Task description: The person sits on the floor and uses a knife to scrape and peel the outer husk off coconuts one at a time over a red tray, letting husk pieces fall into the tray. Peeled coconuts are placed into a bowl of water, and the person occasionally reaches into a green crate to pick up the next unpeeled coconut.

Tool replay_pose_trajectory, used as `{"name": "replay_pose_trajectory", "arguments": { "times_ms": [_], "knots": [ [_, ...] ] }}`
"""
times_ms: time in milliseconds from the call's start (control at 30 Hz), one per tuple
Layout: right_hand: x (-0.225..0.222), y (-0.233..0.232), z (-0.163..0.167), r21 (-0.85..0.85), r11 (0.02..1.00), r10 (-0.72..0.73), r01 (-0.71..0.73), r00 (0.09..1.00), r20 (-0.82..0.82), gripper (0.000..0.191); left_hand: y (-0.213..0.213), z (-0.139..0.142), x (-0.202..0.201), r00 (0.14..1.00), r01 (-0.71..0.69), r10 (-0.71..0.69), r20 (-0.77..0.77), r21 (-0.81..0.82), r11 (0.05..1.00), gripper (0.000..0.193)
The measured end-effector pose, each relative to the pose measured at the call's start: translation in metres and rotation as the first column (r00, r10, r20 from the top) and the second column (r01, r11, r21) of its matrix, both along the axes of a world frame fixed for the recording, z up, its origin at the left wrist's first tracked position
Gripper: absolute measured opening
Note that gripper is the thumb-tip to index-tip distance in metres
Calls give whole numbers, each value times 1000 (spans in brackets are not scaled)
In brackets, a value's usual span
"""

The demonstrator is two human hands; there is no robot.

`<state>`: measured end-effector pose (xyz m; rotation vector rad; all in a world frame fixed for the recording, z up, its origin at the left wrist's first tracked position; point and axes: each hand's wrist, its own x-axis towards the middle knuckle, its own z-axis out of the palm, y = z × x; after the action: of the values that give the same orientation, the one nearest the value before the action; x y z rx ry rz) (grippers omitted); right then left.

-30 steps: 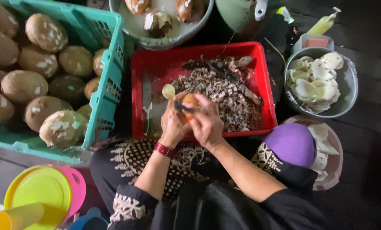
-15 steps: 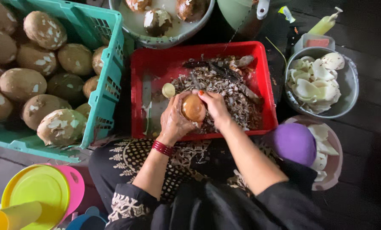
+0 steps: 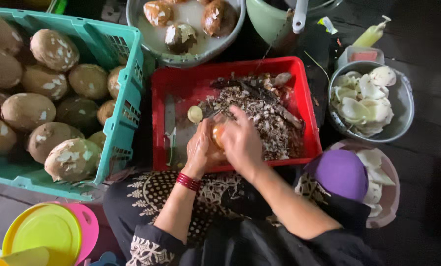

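A small round orange-brown coconut piece (image 3: 217, 134) sat clasped between both hands, only a sliver of its smooth surface showing. It was held just above the red tray (image 3: 181, 83), over the tray's near middle, beside the heap of brown shavings (image 3: 270, 118) that filled the tray's right half.

The right hand (image 3: 241, 143) has slid across the orange-brown fruit (image 3: 218, 134), now hiding most of it; half a second ago it showed whole above the left hand (image 3: 201, 152).
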<state>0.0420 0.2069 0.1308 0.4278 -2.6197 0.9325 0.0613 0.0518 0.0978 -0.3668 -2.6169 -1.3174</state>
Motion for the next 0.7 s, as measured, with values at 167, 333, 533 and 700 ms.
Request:
{"name": "replay_pose_trajectory", "arguments": {
  "times_ms": [167,333,533,700],
  "knots": [
    [14,2,-39,-79,996,43,-32,989,142,28,1,3,-1,979,-46,42,200,16,999,85],
    [-58,42,-94,-643,545,423,538,487,765,27,17,32,3,965,-102,165,205,-288,952,90],
    [1,19,-79,-576,806,169,140,877,450,24,4,26,3,956,-165,185,229,-103,981,101],
    [13,0,-27,-53,995,74,-79,994,-83,26,4,7,-1,984,-108,117,134,-71,992,85]
  ]
}}
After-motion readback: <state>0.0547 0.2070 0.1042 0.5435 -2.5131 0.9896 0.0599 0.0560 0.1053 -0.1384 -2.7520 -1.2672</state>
